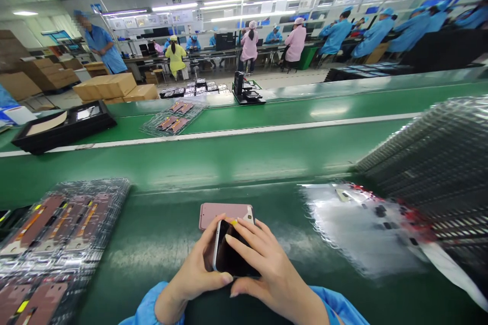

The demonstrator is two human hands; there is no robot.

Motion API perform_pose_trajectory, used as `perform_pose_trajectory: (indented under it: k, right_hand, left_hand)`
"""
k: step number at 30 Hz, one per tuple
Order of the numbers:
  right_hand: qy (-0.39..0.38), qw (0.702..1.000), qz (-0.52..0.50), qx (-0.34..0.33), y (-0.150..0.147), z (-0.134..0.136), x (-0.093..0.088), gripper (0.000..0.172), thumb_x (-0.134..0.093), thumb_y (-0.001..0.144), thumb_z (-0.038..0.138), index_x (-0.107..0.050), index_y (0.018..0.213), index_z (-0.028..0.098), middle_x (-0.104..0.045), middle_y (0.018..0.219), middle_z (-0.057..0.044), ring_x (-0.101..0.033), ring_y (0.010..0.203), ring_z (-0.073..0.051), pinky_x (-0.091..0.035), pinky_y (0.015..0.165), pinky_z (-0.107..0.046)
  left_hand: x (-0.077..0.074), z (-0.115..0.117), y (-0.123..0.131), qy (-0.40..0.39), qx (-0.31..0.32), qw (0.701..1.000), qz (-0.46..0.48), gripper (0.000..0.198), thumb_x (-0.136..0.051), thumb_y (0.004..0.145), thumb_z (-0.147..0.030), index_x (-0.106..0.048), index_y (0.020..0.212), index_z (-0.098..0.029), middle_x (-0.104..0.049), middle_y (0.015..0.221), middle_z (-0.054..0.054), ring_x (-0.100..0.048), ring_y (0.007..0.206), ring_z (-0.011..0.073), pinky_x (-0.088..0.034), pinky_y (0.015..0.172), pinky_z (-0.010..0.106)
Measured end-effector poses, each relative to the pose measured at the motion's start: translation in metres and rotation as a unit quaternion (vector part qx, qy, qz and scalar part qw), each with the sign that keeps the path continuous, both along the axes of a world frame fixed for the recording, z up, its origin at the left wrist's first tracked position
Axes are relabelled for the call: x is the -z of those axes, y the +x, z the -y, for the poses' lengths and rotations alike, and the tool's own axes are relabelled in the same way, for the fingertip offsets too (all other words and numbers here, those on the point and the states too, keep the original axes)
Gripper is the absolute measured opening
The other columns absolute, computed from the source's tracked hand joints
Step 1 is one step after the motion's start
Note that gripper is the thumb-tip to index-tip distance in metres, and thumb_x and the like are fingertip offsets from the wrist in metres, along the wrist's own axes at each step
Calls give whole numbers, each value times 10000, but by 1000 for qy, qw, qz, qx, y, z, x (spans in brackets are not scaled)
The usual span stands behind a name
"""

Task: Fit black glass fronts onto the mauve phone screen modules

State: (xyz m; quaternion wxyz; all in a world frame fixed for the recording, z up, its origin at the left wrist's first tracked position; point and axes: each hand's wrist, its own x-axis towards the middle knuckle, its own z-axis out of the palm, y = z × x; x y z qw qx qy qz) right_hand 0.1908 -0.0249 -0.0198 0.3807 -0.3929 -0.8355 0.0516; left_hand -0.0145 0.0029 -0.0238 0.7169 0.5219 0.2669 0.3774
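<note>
Between my two hands is a smartphone [233, 258] with a dark glossy screen and a pale metal edge, tilted on its side above the green bench. My left hand [196, 269] grips its left edge, thumb at the bottom and fingers behind. My right hand [267, 259] lies over the screen and right side, fingers stretched across the glass and thumb near the lower edge. A small yellow tab shows at the phone's top, by my right fingertips. Just behind the phone a pink flat phone panel [219, 212] lies on the bench, its right part partly covered by my fingers.
Clear plastic trays [76, 218] with pink phone parts stand at the left. To the right lie a translucent plastic sheet or bag [339, 228] and a tall stack of trays [438, 157]. Farther back are a black bin [64, 127], another tray [173, 118] and a black fixture [246, 90].
</note>
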Motion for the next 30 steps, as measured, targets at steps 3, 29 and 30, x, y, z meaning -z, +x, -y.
perform_pose_trajectory:
  k: [3, 29, 30]
  right_hand:
    - [-17, 999, -30, 9, 0, -1, 4, 780, -642, 797, 652, -488, 1424, 215, -575, 1389, -191, -512, 1306, -376, -380, 1074, -625]
    - [-423, 762, -488, 42, 10, -16, 25, 381, -607, 895, 536, -732, 961, 182, -639, 718, -11, -569, 683, -155, -482, 667, -279]
    - [-422, 762, -489, 43, 10, -16, 26, 377, -604, 899, 532, -733, 983, 188, -648, 729, -13, -576, 688, -157, -487, 672, -281]
  left_hand:
    - [2, -1, 1, -59, -15, 998, 29, 873, -821, 700, -433, -416, 1468, -336, -453, 1530, 95, -431, 1379, 341, -341, 1139, 472]
    - [-8, -13, 3, -80, -22, 985, -150, 324, -732, 779, -456, -672, 731, -141, -608, 648, -6, -579, 546, 109, -483, 561, 243]
    - [-6, -13, 3, -75, -30, 985, -154, 331, -725, 784, -458, -645, 700, -147, -586, 615, -22, -565, 522, 100, -466, 561, 238]
